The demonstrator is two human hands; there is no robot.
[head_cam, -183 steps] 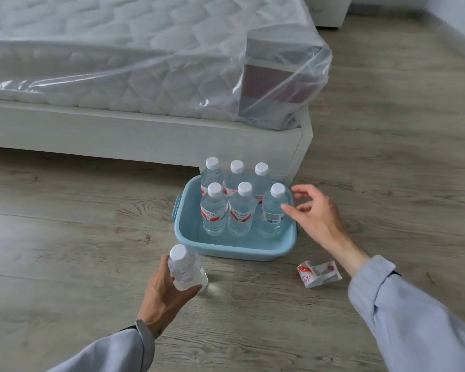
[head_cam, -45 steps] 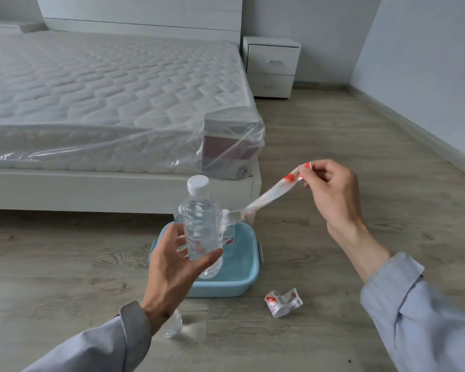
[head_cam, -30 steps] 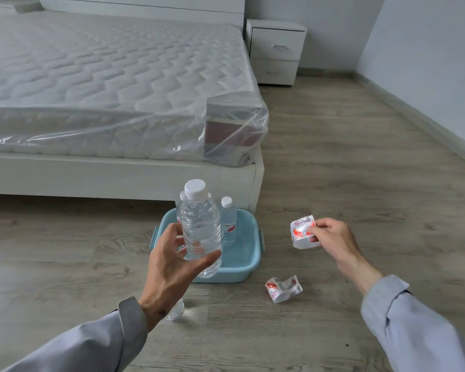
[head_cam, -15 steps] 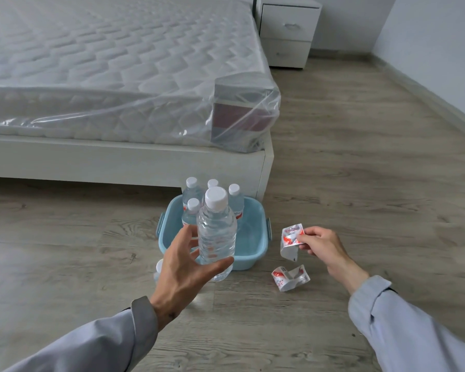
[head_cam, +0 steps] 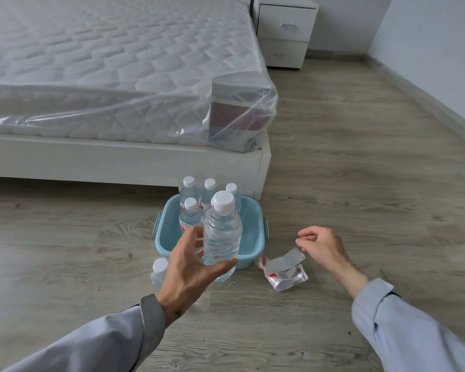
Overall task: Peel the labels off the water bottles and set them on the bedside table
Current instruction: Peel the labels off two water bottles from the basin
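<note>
Bare bottle in my left grip, right grip free.
My left grip wraps the label-free bottle round its lower half, upright in front of the tub. My right grip hangs loosely curled, holding nothing, just above the labels on the floor. The bottle looks full, so fairly heavy. Its thin ribbed walls would give under a squeeze, and the smooth plastic may slip. I judge a firm mid-body hold best for the carry to the bench, well apart.
</note>
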